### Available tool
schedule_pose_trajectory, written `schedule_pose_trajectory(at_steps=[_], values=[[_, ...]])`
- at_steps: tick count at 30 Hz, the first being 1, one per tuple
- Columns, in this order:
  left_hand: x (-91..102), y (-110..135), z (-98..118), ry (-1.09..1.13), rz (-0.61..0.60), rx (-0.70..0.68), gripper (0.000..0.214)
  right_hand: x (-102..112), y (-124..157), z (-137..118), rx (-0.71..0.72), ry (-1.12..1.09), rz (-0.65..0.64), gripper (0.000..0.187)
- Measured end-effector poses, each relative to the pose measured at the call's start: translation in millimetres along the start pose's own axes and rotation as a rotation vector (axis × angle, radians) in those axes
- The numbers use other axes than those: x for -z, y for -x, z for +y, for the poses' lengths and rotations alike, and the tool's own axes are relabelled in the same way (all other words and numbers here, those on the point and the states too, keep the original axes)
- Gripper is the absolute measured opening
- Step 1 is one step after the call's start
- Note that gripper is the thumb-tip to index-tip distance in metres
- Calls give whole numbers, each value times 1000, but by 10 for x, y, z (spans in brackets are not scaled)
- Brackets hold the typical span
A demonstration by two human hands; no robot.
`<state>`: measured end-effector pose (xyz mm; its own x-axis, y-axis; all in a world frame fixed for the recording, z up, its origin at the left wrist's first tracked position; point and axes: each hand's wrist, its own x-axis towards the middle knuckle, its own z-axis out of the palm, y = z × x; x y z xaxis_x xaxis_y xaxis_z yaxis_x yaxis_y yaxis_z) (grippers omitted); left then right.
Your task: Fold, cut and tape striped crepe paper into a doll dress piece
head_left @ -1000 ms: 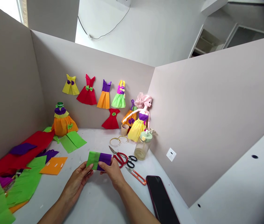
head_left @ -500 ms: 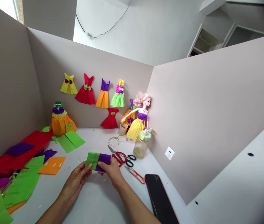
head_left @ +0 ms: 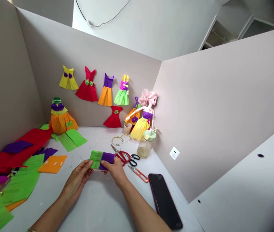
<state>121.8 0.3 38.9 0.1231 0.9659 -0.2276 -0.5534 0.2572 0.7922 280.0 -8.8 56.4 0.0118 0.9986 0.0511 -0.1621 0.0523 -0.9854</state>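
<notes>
Head view: how are the two hands set?

Both are narrowed into a pinch. The left hand (head_left: pixel 79 175) grips the green end of a green-and-purple crepe-like piece (head_left: pixel 102 156), thumb on top; the right hand (head_left: pixel 115 171) holds the purple end, its thumb lying near the colour seam.

And where is that piece?

Just below the centre of the frame, raised over the white tabletop (head_left: pixel 93 206). The fingers behind it are mostly hidden.

Anything close by?

Red-handled scissors (head_left: pixel 125 157) lie just beyond the right hand, which partly covers them. Orange snips (head_left: pixel 139 174) and a black phone (head_left: pixel 164 201) sit lower right of centre.

Further off?

A flat orange piece (head_left: pixel 53 164) lies left of centre. Right of centre, a lidded bottle (head_left: pixel 143 150) overlaps the pink-haired doll's (head_left: pixel 140 128) yellow skirt.
</notes>
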Motion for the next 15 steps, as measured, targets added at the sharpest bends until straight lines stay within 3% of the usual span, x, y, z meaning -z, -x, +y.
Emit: schedule_pose_trajectory(at_steps=[7,15], values=[[12,-11,-19,1,24,-11,32,7,-62,70,2,-33,79,34],[1,-2,14,3,51,14,36,127,-501,-68,32,-44,246,32]])
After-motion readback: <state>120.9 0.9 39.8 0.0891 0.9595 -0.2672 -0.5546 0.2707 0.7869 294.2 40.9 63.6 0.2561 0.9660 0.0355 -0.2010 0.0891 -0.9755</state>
